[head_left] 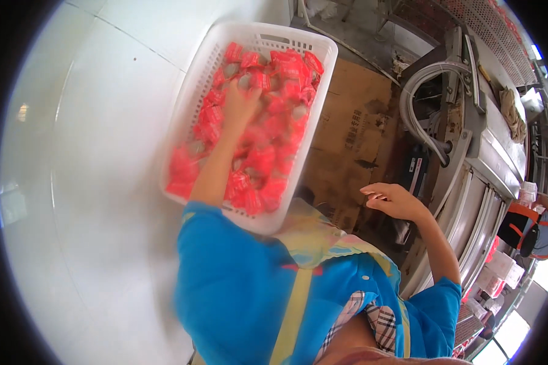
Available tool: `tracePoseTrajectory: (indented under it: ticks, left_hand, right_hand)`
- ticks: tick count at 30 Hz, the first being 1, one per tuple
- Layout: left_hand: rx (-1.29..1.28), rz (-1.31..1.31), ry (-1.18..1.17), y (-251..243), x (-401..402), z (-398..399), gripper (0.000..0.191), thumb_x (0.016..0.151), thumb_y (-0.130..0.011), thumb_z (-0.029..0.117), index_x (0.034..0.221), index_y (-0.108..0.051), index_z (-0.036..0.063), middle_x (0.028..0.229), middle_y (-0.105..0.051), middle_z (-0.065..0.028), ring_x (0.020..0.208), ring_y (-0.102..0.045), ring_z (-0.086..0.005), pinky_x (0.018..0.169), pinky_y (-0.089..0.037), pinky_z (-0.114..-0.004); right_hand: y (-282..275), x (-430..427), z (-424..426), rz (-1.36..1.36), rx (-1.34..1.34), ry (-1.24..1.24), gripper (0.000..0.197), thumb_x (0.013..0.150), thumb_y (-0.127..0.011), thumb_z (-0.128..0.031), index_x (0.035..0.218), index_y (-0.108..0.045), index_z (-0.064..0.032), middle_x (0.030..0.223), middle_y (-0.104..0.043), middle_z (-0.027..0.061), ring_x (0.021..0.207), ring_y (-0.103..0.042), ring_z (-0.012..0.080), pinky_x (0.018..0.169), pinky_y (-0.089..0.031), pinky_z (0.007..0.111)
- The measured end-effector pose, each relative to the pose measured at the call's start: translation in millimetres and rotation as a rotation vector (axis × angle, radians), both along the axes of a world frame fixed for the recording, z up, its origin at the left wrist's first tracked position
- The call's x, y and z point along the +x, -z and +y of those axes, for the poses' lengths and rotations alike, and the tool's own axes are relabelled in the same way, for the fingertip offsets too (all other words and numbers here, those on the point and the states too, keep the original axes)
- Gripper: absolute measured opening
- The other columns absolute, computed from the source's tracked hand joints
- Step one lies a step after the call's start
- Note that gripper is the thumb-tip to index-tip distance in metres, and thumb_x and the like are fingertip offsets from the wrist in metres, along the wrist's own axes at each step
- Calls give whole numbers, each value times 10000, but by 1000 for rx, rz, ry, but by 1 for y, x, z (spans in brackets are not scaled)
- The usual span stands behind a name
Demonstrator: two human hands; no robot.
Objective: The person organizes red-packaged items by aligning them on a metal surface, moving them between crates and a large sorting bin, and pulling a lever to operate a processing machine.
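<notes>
A white plastic basket (322, 114) with slotted walls holds many small red packets (260, 157), some showing a greyish part. My left hand (241, 102) reaches into its upper left part, its fingers down among the packets. A greyish round part of a packet shows at the fingertips; blur hides whether the hand grips it. Away from the basket, on the right, my right hand (392, 200) hangs in the air with nothing in it, its fingers loosely bent and the thumb apart from them.
A glossy white tiled surface (105, 137) lies on the left. Flattened brown cardboard (342, 123) bearing writing lies right of the basket. Further right stands a metal machine (497, 150) with a looped grey hose (408, 98). White boxes (497, 273) are at the far right.
</notes>
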State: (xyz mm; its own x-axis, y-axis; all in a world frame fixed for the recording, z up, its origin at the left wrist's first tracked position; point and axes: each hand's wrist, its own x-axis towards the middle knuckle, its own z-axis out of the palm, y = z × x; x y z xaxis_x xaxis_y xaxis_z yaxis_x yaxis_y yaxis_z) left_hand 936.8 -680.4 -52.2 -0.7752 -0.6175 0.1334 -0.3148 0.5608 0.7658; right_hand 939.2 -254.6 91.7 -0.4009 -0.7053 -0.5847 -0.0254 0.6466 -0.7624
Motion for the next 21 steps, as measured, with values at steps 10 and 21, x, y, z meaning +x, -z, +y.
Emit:
tracePoseTrajectory:
  ticks: [10,21]
  left_hand:
    - [-190,-187,-235,25,-118,-65,959,616,-790,372,1318,-275,-31,1281,-424,-219,1169,-435,-343,945,-384,-435]
    - [-305,-298,-34,39,-126,-85,565,758,-655,440,1182,-547,83,1245,-442,-246,1105,-479,-375,872,-433,-450]
  right_hand:
    - [0,-51,-57,29,103,-19,307,858,-561,-128,1137,-558,-2,997,-621,92,889,-586,146,809,-464,264]
    - [5,-102,-141,68,-91,56,280,825,-609,-160,1047,-595,10,865,-646,91,775,-589,103,720,-459,237]
